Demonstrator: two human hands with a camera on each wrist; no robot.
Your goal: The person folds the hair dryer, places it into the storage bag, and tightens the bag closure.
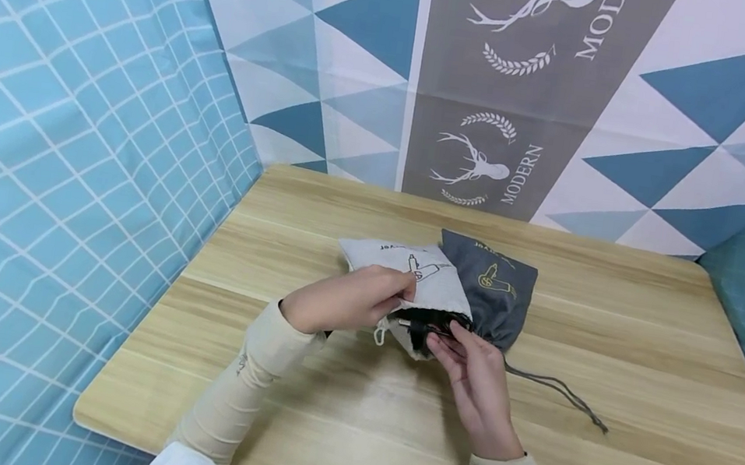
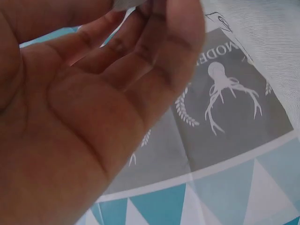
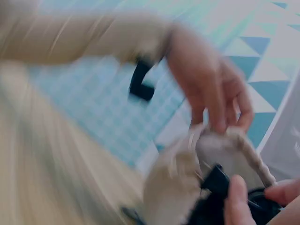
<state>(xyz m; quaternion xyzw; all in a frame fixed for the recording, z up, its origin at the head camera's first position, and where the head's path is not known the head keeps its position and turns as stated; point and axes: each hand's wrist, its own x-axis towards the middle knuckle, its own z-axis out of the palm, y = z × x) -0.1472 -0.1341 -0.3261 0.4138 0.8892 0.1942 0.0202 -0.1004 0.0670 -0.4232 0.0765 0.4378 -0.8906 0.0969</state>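
Note:
A white drawstring bag [image 1: 439, 288] with a hair-dryer drawing lies on the table, its mouth towards me. My left hand [image 1: 359, 294] pinches the bag's rim between thumb and fingers; the right wrist view shows the mouth pulled open under that left hand [image 3: 211, 84]. Inside the mouth sits a black plug [image 3: 216, 180] with black cord, partly hidden by the bag. My right hand [image 1: 476, 380] is at the opening, thumb and fingers pinching the black plug and cord. In the left wrist view the left palm [image 2: 84, 108] covers most of its own fingertips.
Beside the white bag, on its right, lies a dark grey drawstring bag [image 1: 495, 288] with a yellow hair-dryer drawing. Its grey cord [image 1: 564, 387] trails right over the wooden table [image 1: 648, 339]. Patterned cloth [image 1: 359, 66] hangs behind, blue checked cloth [image 1: 59, 144] on the left.

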